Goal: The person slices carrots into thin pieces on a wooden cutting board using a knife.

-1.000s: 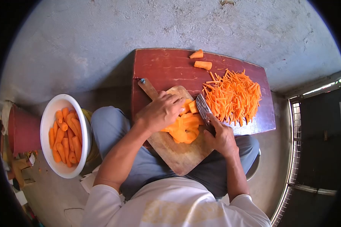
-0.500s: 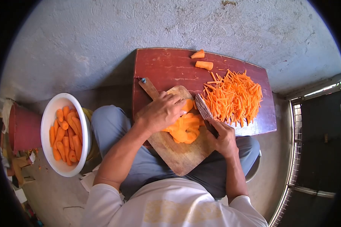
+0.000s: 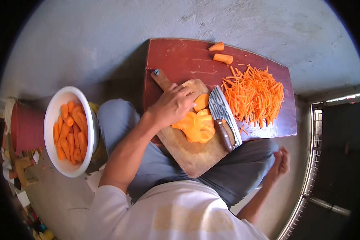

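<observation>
Sliced carrot [image 3: 196, 127] lies in an overlapping pile on a wooden cutting board [image 3: 192, 160], with one more carrot piece [image 3: 201, 103] at its top. My left hand [image 3: 173, 105] rests over the board's upper left, its bent fingers held together at the edge of the carrot slices; the fingertips are partly hidden. A broad knife [image 3: 222, 110] with a wet-looking blade and brown handle lies on the board's right side, untouched. Out beyond my right knee is my right hand [image 3: 281, 163], fingers curled in, with nothing visible in them.
A large heap of carrot strips [image 3: 254, 96] covers the right of the red table [image 3: 180, 56]. Two carrot ends [image 3: 223, 59] sit near its back edge. To my left stands a white basin [image 3: 52, 132] of whole carrots [image 3: 72, 136]. A wall [image 3: 108, 40] rises behind.
My right hand has let go of the knife and moved right, off the board. The knife now lies flat on the board. My left hand stays by the carrot slices. The view has shifted slightly.
</observation>
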`<state>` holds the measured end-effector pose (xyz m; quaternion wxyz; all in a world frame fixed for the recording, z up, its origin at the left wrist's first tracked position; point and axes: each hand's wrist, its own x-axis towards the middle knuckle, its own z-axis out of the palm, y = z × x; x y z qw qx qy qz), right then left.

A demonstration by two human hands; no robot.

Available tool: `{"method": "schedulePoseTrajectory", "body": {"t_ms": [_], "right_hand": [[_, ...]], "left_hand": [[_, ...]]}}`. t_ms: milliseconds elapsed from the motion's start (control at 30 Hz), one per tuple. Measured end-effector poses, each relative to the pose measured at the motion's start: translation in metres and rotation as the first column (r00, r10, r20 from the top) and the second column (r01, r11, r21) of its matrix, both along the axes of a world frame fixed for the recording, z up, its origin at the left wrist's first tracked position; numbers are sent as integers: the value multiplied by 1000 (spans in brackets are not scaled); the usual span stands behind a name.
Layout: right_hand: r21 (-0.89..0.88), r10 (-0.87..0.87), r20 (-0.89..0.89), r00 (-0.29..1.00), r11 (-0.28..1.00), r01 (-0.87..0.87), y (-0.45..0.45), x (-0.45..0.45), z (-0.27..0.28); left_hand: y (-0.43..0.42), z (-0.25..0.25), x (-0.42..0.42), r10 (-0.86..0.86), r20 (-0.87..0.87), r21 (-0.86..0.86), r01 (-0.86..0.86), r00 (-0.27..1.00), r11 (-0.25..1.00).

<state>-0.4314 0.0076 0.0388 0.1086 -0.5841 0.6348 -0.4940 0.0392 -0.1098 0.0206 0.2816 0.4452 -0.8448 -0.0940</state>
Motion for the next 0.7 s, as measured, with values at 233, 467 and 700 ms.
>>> {"method": "schedulePoseTrajectory", "body": {"t_ms": [233, 467, 700], "right_hand": [[402, -108, 48, 993, 912, 80, 163, -120, -138], [596, 491, 174, 854, 637, -488, 120, 44, -110], [591, 619, 84, 781, 600, -539, 24, 83, -86]], "left_hand": [[6, 5, -8, -97, 129, -11, 99, 987, 995], [4, -3, 0, -88, 49, 52, 86, 995, 995], [16, 20, 5, -53, 78, 83, 46, 996, 995]]}}
